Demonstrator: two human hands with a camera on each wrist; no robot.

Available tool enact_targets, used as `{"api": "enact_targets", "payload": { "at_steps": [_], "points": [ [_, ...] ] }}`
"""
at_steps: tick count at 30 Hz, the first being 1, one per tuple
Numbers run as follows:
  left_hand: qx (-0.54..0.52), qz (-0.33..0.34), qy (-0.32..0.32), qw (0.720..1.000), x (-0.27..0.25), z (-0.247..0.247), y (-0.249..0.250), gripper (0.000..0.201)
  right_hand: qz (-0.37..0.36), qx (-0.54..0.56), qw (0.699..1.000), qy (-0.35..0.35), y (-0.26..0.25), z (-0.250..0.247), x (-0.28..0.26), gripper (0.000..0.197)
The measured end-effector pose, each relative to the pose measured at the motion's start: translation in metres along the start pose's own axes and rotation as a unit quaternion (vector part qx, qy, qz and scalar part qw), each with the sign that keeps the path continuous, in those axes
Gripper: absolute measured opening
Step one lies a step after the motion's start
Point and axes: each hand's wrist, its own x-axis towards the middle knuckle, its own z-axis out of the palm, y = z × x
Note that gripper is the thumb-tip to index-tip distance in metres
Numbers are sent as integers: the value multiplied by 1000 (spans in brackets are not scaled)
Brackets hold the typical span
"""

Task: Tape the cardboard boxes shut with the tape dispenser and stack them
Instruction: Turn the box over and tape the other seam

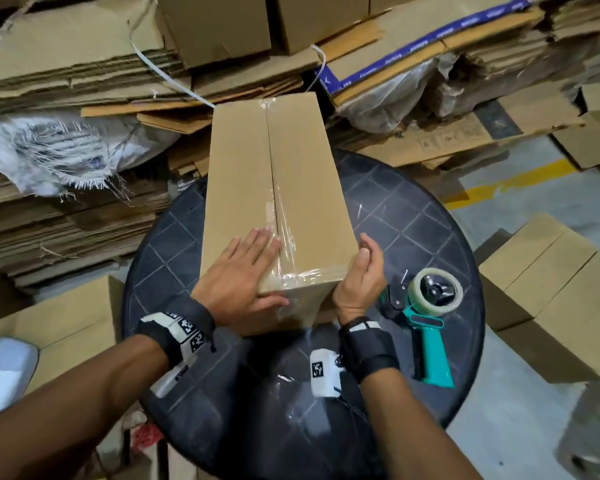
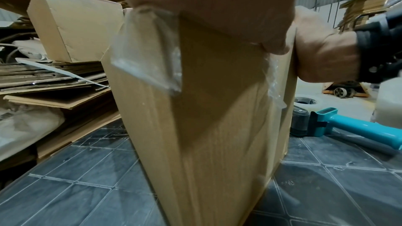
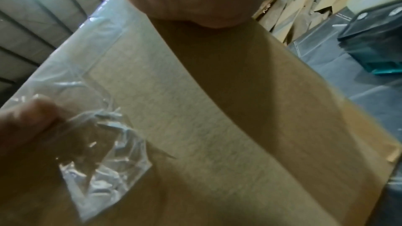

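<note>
Two hands [image 1: 243, 278] [image 1: 361, 271] touch one taped box [image 1: 302, 174]; one dispenser [image 1: 426, 317] beside.

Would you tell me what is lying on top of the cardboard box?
Clear tape runs along the cardboard box seam, and the left hand rests flat on it. The contents are hidden.

Head cam looks steeply down on desk [image 1: 430, 237]. Both wrist cams sit low, close against box [image 2: 206, 126] near end; all share it.
</note>
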Motion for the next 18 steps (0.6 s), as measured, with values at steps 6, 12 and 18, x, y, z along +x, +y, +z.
{"api": "enact_targets", "payload": {
  "at_steps": [6, 12, 18],
  "points": [
    [-3, -12, 2, 1000, -1, -5, 6, 109, 41, -21, 993, -109, 1, -18, -1, 76],
    [-8, -21, -24, 999, -1, -12, 7, 112, 30, -36, 999, 3, -34, -7, -22, 90],
    [-4, -22, -27, 999, 0, -9, 6, 119, -130, -195, 972, 20, -19, 2, -8, 52]
  ]
}}
